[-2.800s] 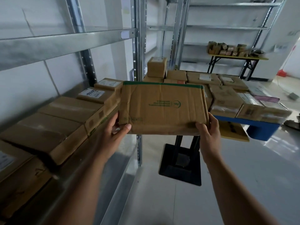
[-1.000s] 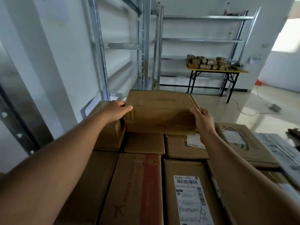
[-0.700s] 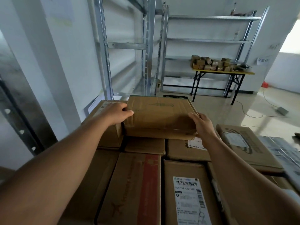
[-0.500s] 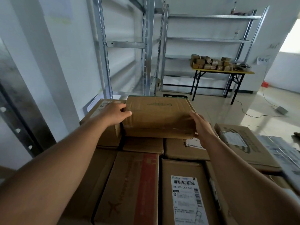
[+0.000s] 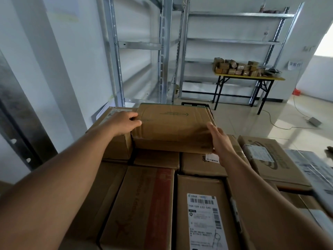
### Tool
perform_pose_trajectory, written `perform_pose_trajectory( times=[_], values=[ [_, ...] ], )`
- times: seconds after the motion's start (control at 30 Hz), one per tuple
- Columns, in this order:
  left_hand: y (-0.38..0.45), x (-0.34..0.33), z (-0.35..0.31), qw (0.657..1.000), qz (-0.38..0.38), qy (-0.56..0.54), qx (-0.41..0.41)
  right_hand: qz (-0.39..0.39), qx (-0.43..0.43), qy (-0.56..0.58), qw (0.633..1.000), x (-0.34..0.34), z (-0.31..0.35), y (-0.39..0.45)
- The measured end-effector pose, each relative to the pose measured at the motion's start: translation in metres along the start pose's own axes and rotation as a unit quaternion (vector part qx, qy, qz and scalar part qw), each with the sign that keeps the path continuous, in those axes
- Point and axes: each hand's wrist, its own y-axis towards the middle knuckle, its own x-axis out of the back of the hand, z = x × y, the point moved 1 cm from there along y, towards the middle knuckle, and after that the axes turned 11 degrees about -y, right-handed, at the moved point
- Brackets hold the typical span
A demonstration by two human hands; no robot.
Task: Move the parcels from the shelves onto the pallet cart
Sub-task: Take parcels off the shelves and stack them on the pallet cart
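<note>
White walls and bare metal shelves stand behind a stack of cardboard parcels, and the parcel being handled lies flat on top of that stack, at its far end. Left hand grips the parcel's left edge, its fingers curled over the top corner and the thumb against the side. Right hand lies flat against the parcel's right side, fingers straight and pressed together, touching the cardboard without curling round it. Just left of the parcel, touching it, sits a taller box with a white label on top. Under the parcel's near edge lie two lower boxes, and nearer than those a box with a red stripe lies beside a box with a barcode label. Right of the parcel, a wide flat box carries a dark printed mark. Far behind the parcel and to its right, a yellow-topped counter on black legs holds a heap of small brown packages
</note>
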Motion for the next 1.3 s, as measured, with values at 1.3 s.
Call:
perform_pose_trajectory(
  times=[1.3],
  values=[
    [-0.223,-0.084,0.001,0.969,-0.244,-0.025,-0.028,-0.077,0.380,-0.268,0.882,-0.037,0.012,-0.183]
  ],
)
